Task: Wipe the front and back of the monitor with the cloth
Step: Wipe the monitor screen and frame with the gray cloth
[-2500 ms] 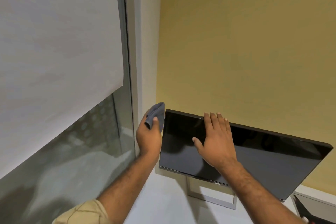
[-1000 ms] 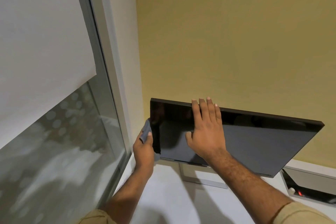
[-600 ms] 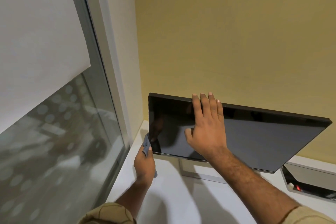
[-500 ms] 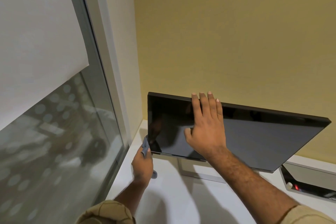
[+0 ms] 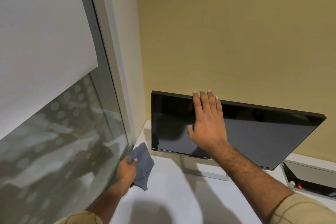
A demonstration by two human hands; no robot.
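Observation:
A black flat monitor (image 5: 258,136) stands on a silver frame stand (image 5: 205,171) on a white desk, its dark screen facing me and its back hidden. My right hand (image 5: 207,125) lies flat on the screen, fingers hooked over the top edge. My left hand (image 5: 126,171) is low and left of the monitor's lower left corner, clear of it, gripping a crumpled grey cloth (image 5: 142,165) that hangs down over the desk.
The white desk (image 5: 181,196) runs along a yellow wall (image 5: 227,32). A glass window (image 5: 54,142) with a white blind (image 5: 40,27) and grey frame closes in the left side. A grey device (image 5: 309,178) with a red light sits at the right.
My left hand slid the cloth down the monitor's left edge from the top corner, then drew away from it to the lower left. My right hand stayed on the screen.

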